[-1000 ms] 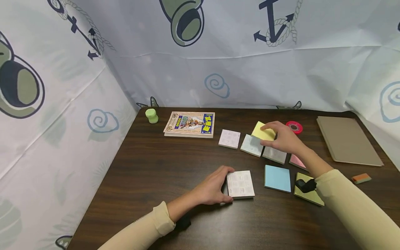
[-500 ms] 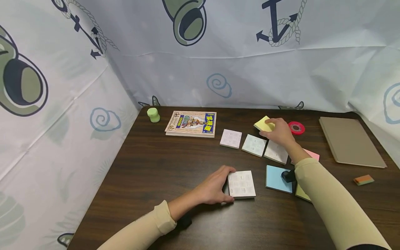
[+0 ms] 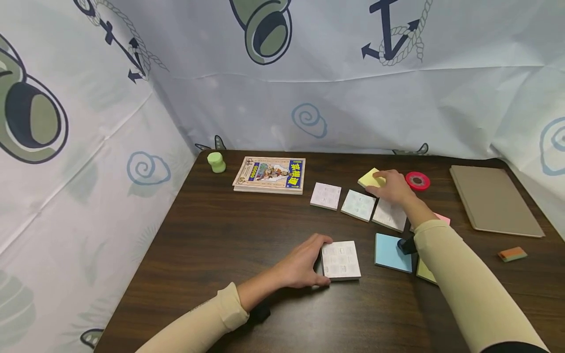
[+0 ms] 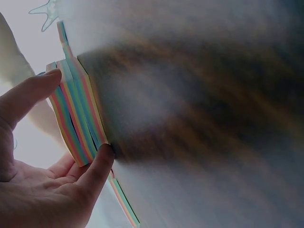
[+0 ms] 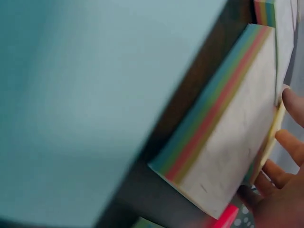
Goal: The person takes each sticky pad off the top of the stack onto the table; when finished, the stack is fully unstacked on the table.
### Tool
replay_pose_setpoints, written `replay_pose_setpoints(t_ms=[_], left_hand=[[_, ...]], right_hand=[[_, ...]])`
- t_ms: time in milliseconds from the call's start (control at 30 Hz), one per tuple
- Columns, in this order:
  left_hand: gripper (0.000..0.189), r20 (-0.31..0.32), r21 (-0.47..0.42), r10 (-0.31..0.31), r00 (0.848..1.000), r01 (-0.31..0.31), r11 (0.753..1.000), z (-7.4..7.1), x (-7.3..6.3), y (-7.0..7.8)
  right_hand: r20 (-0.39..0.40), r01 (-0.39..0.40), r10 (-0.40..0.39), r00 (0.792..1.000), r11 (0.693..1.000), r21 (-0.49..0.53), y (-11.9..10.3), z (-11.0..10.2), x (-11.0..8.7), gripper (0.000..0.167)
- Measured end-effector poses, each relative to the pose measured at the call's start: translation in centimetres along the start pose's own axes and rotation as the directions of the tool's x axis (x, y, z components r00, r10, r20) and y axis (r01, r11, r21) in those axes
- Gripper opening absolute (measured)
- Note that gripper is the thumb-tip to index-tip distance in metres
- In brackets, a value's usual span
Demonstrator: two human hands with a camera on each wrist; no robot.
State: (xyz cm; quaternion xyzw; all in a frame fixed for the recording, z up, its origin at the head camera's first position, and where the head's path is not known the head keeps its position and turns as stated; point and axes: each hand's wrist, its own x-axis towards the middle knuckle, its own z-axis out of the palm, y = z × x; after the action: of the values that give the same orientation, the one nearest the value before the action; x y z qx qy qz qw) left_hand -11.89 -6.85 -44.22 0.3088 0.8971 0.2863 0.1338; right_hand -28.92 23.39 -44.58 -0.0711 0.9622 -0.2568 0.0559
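In the head view my left hand (image 3: 304, 264) holds a stack of sticky note pads (image 3: 341, 261) by its left side, thumb and fingers on opposite edges. The top sheet is white with faint print; striped, many-coloured edges of the stacked pads (image 4: 78, 114) show in the left wrist view. At the far side of the pads, my right hand (image 3: 395, 189) pinches a yellow sticky note pad (image 3: 370, 179) between thumb and fingers, partly covering it. In front of that hand are a white pad (image 3: 358, 205) and a greyish-white one (image 3: 389, 215).
A pale pink pad (image 3: 325, 196), a blue pad (image 3: 390, 252) and partly hidden pink and yellow-green pads lie around. Further out are a comic book (image 3: 270, 175), a green hourglass-shaped object (image 3: 216, 162), a red tape roll (image 3: 417, 181), a grey-brown notebook (image 3: 496, 200) and an eraser (image 3: 512, 254).
My right hand has moved the yellow pad back, from over the white pads to behind them, and has barely moved since. My left hand stays on the stack.
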Motion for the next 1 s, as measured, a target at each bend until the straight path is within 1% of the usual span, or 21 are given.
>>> replay_pose_setpoints(t_ms=[133, 267, 333, 400, 467, 500, 567, 633, 700, 733, 800, 833, 900, 1000], left_hand=[[0.083, 0.000, 0.002, 0.005, 1.000, -0.005, 1.000, 0.1, 0.0, -0.1], [0.083, -0.009, 0.011, 0.013, 1.000, -0.013, 1.000, 0.2, 0.0, -0.3], [0.082, -0.013, 0.012, 0.015, 1.000, -0.015, 1.000, 0.2, -0.1, -0.4], [0.082, -0.017, 0.010, 0.016, 1.000, -0.016, 1.000, 0.3, -0.1, -0.4], [0.082, -0.018, 0.011, 0.016, 1.000, -0.016, 1.000, 0.3, -0.1, -0.5], [0.082, -0.017, 0.012, 0.016, 1.000, -0.016, 1.000, 0.3, -0.1, -0.5], [0.082, -0.015, 0.015, 0.016, 1.000, -0.016, 1.000, 0.3, -0.1, -0.5], [0.082, -0.011, 0.018, 0.017, 1.000, -0.017, 1.000, 0.3, -0.1, -0.5], [0.082, -0.009, 0.017, 0.018, 1.000, -0.018, 1.000, 0.3, -0.1, -0.5], [0.081, -0.008, 0.017, 0.018, 1.000, -0.018, 1.000, 0.3, -0.1, -0.5], [0.081, -0.006, 0.020, 0.020, 1.000, -0.020, 1.000, 0.3, -0.1, -0.5], [0.081, -0.003, 0.021, 0.019, 1.000, -0.019, 1.000, 0.3, -0.1, -0.5], [0.081, 0.001, 0.026, 0.016, 1.000, -0.016, 1.000, 0.3, -0.1, -0.5], [0.080, 0.003, 0.033, 0.014, 1.000, -0.014, 0.999, 0.4, 0.0, -0.5]], right_hand=[[-0.011, 0.053, -0.053, 0.999, 0.998, 0.013, -0.7, -0.7, -0.4, 0.063], [-0.017, 0.119, -0.118, 0.993, 0.992, 0.041, -1.5, -1.3, -0.8, 0.060], [-0.008, 0.150, -0.149, 0.989, 0.987, 0.062, -2.1, -1.6, -1.3, 0.059], [0.007, 0.201, -0.203, 0.979, 0.976, 0.089, -3.0, -1.9, -2.1, 0.055], [0.024, 0.275, -0.279, 0.960, 0.956, 0.098, -4.1, -1.9, -3.2, 0.052], [0.037, 0.324, -0.328, 0.944, 0.942, 0.092, -4.7, -1.7, -3.8, 0.049], [0.077, 0.414, -0.421, 0.904, 0.905, 0.092, -5.8, -1.2, -5.3, 0.043], [0.129, 0.491, -0.498, 0.857, 0.867, 0.086, -6.8, -0.5, -6.9, 0.039], [0.190, 0.537, -0.544, 0.817, 0.838, 0.094, -7.7, 0.4, -8.6, 0.036], [0.218, 0.546, -0.554, 0.803, 0.831, 0.103, -8.0, 0.7, -9.4, 0.035], [0.258, 0.564, -0.571, 0.779, 0.819, 0.108, -8.5, 1.4, -10.8, 0.036], [0.267, 0.570, -0.575, 0.773, 0.815, 0.106, -8.6, 1.8, -11.5, 0.037], [0.272, 0.578, -0.581, 0.767, 0.810, 0.100, -8.7, 2.3, -12.6, 0.038], [0.239, 0.607, -0.607, 0.758, 0.790, 0.081, -8.5, 3.1, -13.9, 0.041]])
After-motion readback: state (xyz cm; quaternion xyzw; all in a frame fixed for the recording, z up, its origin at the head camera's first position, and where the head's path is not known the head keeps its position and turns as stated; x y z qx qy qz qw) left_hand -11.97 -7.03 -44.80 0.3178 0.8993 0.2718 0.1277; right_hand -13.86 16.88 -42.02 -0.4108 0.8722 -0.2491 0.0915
